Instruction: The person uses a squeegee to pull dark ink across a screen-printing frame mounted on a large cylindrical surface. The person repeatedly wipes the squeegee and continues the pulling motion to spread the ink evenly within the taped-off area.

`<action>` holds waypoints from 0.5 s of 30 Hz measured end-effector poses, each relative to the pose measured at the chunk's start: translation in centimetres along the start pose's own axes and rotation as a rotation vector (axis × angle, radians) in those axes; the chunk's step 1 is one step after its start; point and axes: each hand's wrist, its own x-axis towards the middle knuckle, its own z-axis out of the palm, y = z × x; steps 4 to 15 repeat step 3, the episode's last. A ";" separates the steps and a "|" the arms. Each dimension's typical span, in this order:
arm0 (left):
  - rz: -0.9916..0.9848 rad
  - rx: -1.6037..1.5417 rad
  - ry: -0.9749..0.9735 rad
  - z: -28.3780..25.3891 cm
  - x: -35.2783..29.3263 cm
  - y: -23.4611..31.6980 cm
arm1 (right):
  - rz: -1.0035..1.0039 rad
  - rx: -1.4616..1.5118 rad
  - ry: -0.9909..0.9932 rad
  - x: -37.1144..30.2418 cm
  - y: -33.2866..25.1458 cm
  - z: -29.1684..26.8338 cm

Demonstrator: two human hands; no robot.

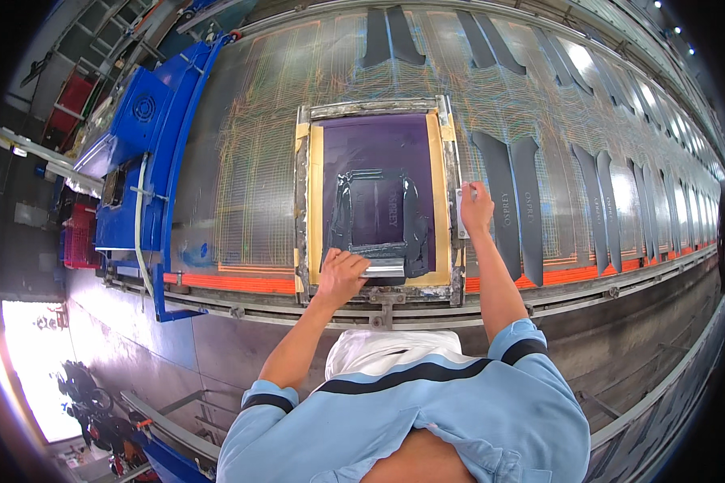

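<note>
A screen printing frame (449, 153) with a purple mesh (370, 145) lies flat on the long table in front of me. Tan tape lines the mesh, and dark wet ink (415, 217) surrounds a rectangular area at its middle. My left hand (343, 276) is closed around the left end of a squeegee (385, 268) with a silvery metal bar, at the near end of the mesh. On the frame's right side, my right hand (476, 208) has its fingers curled at the edge, beside a small metal plate (461, 213). Its fingertips are partly hidden.
Dark cut pieces (527, 201), some with pale lettering, lie in rows rightward and along the far side. A blue machine (141, 121) stands at the table's left. Metal rails (556, 302) and an orange strip (242, 283) run along the near edge.
</note>
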 end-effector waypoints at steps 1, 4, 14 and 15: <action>0.013 -0.001 -0.001 0.1 0.8 -0.6 | 0.013 -0.010 -0.013 -0.1 0.2 0.0; 0.015 0.018 -0.023 0.2 2.7 -2.2 | -0.007 0.020 -0.003 0.0 -0.1 -0.2; 0.015 0.018 -0.023 0.2 2.7 -2.2 | -0.007 0.020 -0.003 0.0 -0.1 -0.2; 0.015 0.018 -0.023 0.2 2.7 -2.2 | -0.007 0.020 -0.003 0.0 -0.1 -0.2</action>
